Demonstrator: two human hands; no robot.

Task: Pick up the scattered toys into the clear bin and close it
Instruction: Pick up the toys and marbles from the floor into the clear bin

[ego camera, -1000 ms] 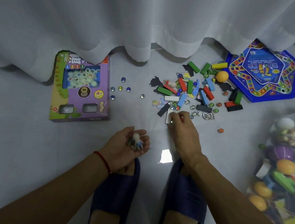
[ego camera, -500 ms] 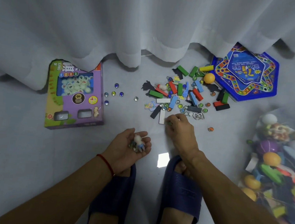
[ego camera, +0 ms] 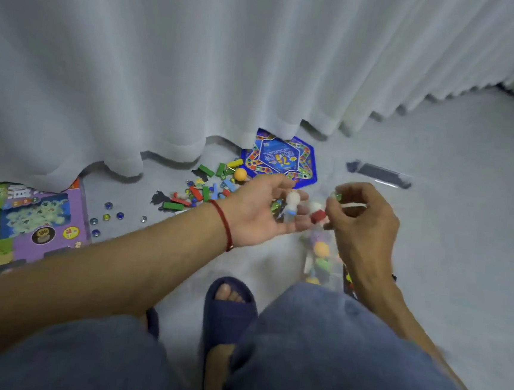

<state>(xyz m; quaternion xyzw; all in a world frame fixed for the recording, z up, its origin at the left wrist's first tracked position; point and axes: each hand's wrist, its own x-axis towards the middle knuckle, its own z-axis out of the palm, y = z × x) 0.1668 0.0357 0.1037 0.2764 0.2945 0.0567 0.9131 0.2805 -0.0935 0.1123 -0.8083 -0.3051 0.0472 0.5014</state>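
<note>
My left hand (ego camera: 257,213) lies palm up over the clear bin (ego camera: 321,262), with a small white and blue figure (ego camera: 291,202) and some marbles resting on its fingers. A red piece (ego camera: 318,215) hangs blurred just off the fingertips. Beside it, my right hand (ego camera: 368,223) grips a white block (ego camera: 354,205) and a green marble (ego camera: 335,196). The bin holds several coloured toys and is mostly hidden by my hands and knee. Scattered blocks and marbles (ego camera: 206,190) lie on the floor to the left of the hands.
A blue hexagonal game board (ego camera: 280,159) lies by the white curtain (ego camera: 198,65). A purple game box (ego camera: 39,222) sits far left, loose marbles (ego camera: 108,214) next to it. A flat dark-edged clear lid (ego camera: 378,173) lies behind the bin. My slippered foot (ego camera: 230,304) is below.
Both hands left the floor and swung right over the bin. The right hand lifted the white block and a marble from the pile. The left palm has tipped open and the view turned right.
</note>
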